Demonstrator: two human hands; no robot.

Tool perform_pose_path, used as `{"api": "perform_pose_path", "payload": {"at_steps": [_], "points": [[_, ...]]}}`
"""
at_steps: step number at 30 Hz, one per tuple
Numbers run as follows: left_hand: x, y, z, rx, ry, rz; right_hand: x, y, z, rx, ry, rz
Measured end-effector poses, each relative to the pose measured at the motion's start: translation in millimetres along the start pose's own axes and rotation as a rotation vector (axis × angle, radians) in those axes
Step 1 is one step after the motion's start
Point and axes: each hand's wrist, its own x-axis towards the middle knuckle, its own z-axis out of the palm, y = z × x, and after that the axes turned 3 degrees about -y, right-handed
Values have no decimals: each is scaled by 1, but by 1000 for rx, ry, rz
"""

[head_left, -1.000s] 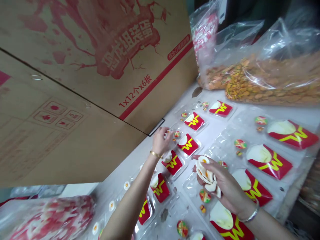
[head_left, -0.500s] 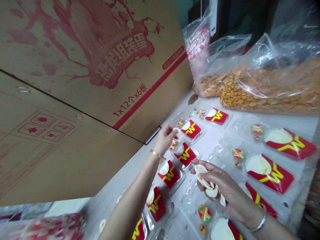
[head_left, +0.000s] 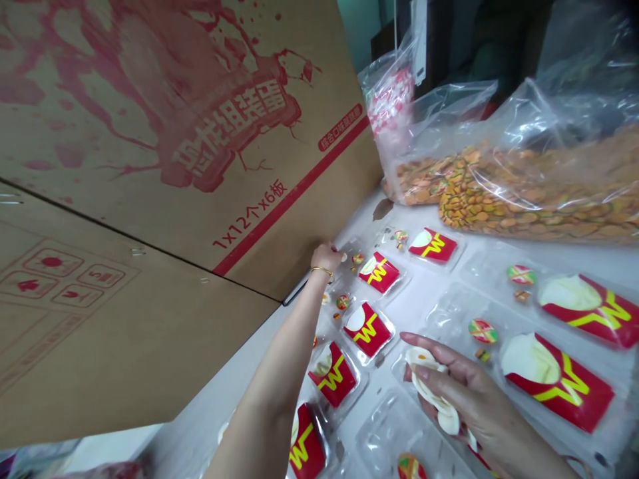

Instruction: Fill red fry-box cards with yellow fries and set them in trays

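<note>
Fingers (head_left: 333, 255) of L hand (head_left: 327, 256) curled on egg candy, far blister tray (head_left: 359, 279) | R hand (head_left: 464, 392) clutching egg-candy stack (head_left: 434, 392) | risk: loose stack may slide out.

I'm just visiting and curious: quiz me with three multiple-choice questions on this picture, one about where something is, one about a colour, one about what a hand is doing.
1. Where does the big clear plastic bag of orange-brown snack pieces lie?
A. At the table's far right
B. Under the cardboard box
C. In the right hand

2. What colour is the letter on the small red fry-box toys?
A. Blue
B. Yellow
C. White

3. What is the right hand doing?
A. Lying flat, with nothing in it
B. Holding a stack of white fried-egg shaped pieces
C. Gripping the cardboard box

Answers:
1. A, the bag lies beyond the clear plastic blister trays, at the far right.
2. B, each red box bears a yellow W.
3. B, white pieces with orange centres show under its fingers, while the left hand reaches to the tray by the large brown cardboard box.
</note>
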Motion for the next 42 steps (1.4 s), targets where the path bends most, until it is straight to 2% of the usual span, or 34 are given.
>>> {"api": "perform_pose_path", "payload": {"at_steps": [3,5,6,8,10,13,15,17,19,22,24,26,29,33,35,37,42], "points": [[-19,10,-4,35,89,30,1,-4,2,-31,30,-60],[-47,26,-10,-53,65,157,3,-7,2,-49,59,-121],[-65,35,-14,-126,-11,254,4,-8,1,-56,71,-153],[-105,54,-23,-276,-325,457,6,-10,-2,-71,88,-208],[-145,70,-31,-344,-615,551,8,-11,-5,-74,94,-246],[-185,85,-34,-445,-772,502,7,-13,-8,-75,99,-271],[-192,88,-30,-495,-806,404,5,-16,-7,-78,120,-267],[-183,88,-24,-550,-784,346,3,-19,-5,-48,141,-263],[-158,87,-18,-616,-659,341,0,-22,-5,28,149,-248],[-103,88,-12,-707,-406,300,-3,-25,-9,133,147,-168],[-63,92,-6,-730,-303,234,-5,-26,-12,160,133,-124],[-28,97,2,-659,-267,185,-6,-26,-16,191,123,-121],[9,105,18,-420,-254,148,-4,-25,-23,248,134,-114],[34,108,37,-264,-206,121,2,-23,-30,305,109,-95],[39,107,40,-157,-160,154,4,-24,-32,318,94,-93],[42,106,41,-41,-122,224,3,-25,-33,324,90,-82],[34,104,37,186,-71,498,2,-27,-34,347,77,-86]]}}
